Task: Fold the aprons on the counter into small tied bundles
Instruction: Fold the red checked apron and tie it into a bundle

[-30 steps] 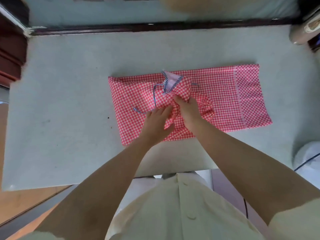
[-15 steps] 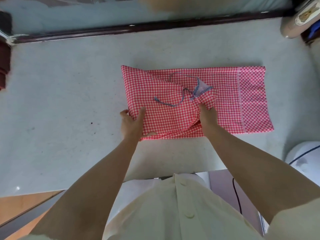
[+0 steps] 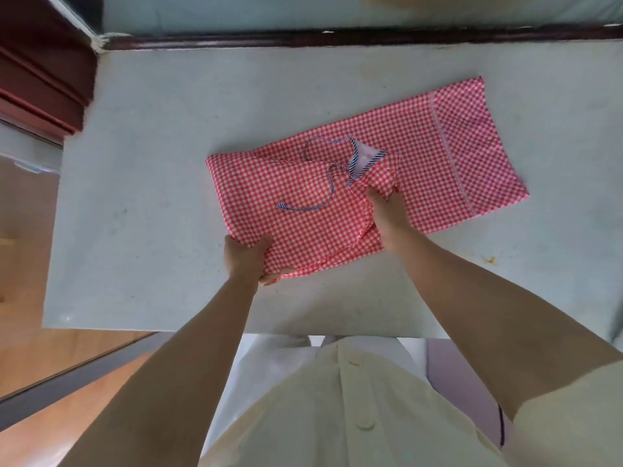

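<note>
The person wears a pale cream shirt (image 3: pixel 303 416), lightly creased, that closes down the front along a placket with small round buttons (image 3: pixel 365 425) of the same cream. The right sleeve (image 3: pixel 573 416) is short and loose. The left arm (image 3: pixel 188 365) and right arm (image 3: pixel 472 315) are bare

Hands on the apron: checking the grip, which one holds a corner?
The left hand pinches the apron at its near corner; the right hand grips bunched fabric mid-cloth, beside the striped tie.
</note>
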`<action>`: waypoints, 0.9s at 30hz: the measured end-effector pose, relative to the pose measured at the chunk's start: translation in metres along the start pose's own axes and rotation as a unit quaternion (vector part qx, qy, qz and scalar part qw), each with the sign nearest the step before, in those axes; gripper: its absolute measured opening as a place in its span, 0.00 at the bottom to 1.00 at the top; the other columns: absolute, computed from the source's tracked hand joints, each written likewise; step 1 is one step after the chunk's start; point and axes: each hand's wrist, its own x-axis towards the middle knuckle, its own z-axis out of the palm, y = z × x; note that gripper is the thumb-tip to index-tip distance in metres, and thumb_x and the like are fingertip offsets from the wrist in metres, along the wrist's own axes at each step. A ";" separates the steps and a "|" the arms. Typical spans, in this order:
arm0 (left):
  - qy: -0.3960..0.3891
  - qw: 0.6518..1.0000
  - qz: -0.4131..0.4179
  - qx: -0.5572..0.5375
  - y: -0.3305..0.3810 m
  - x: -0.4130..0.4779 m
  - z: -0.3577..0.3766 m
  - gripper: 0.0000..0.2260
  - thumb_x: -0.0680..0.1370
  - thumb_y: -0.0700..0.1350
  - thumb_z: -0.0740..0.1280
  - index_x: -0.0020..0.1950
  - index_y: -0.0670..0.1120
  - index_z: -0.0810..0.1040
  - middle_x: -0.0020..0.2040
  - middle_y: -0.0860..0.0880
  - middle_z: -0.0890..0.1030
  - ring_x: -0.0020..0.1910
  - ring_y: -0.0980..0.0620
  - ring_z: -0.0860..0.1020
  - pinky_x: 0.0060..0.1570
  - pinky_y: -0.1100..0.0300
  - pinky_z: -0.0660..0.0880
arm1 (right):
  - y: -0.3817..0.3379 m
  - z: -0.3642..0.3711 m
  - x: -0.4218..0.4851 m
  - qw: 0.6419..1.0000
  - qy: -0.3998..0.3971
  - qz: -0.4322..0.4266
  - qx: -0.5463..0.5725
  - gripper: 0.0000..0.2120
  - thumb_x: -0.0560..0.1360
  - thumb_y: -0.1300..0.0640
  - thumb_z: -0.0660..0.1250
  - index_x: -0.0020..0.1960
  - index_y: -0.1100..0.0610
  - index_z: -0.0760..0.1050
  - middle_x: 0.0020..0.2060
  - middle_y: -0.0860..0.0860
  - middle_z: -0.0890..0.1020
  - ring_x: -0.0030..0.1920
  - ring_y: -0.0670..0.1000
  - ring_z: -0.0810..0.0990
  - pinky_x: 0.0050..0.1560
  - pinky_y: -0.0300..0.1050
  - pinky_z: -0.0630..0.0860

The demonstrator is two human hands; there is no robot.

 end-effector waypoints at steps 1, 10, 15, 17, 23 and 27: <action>0.015 1.000 -0.010 -0.003 -0.005 0.000 -0.006 0.28 0.74 0.48 0.73 0.70 0.44 0.65 0.66 0.45 0.75 0.63 0.42 0.75 0.63 0.43 0.74 | -0.003 0.010 -0.001 0.999 -0.029 0.000 0.014 0.30 0.80 0.46 0.61 0.77 0.54 0.57 0.71 0.54 0.69 0.69 0.58 0.70 0.68 0.53 0.69; 0.021 0.976 -0.142 -0.165 -0.049 -0.013 -0.033 0.25 0.79 0.52 0.65 0.74 0.47 0.64 0.69 0.46 0.73 0.66 0.43 0.73 0.64 0.48 0.73 | -0.022 0.122 -0.026 0.978 -0.186 0.004 0.096 0.43 0.62 0.40 0.77 0.72 0.55 0.67 0.63 0.52 0.79 0.60 0.53 0.79 0.63 0.55 0.75; -0.211 0.958 -0.158 -0.111 -0.041 -0.024 -0.029 0.28 0.76 0.63 0.63 0.69 0.48 0.65 0.62 0.48 0.77 0.54 0.46 0.80 0.48 0.52 0.80 | 0.003 0.096 -0.031 0.993 -0.114 0.022 0.032 0.36 0.68 0.45 0.76 0.71 0.57 0.69 0.64 0.54 0.78 0.62 0.55 0.78 0.64 0.55 0.74; -0.299 0.946 -0.122 0.000 -0.031 -0.026 -0.039 0.26 0.77 0.67 0.58 0.63 0.48 0.67 0.52 0.48 0.79 0.45 0.49 0.80 0.41 0.57 0.78 | 0.012 0.085 -0.036 0.985 -0.150 0.068 0.055 0.32 0.71 0.51 0.75 0.71 0.59 0.69 0.64 0.56 0.78 0.61 0.56 0.78 0.65 0.59 0.73; -0.347 0.923 -0.011 0.167 -0.009 0.003 -0.085 0.38 0.73 0.72 0.47 0.40 0.40 0.79 0.38 0.43 0.83 0.34 0.47 0.81 0.40 0.57 0.78 | 0.033 0.087 -0.069 0.970 -0.213 0.114 -0.025 0.15 0.77 0.60 0.67 0.63 0.57 0.71 0.61 0.57 0.79 0.61 0.58 0.78 0.62 0.55 0.75; 0.009 0.955 0.209 0.212 -0.012 0.034 -0.123 0.23 0.77 0.64 0.61 0.44 0.44 0.77 0.42 0.48 0.79 0.45 0.47 0.79 0.42 0.56 0.74 | 0.034 0.091 -0.077 0.996 -0.078 0.022 -0.028 0.18 0.81 0.58 0.62 0.69 0.59 0.70 0.65 0.55 0.76 0.64 0.56 0.75 0.67 0.53 0.71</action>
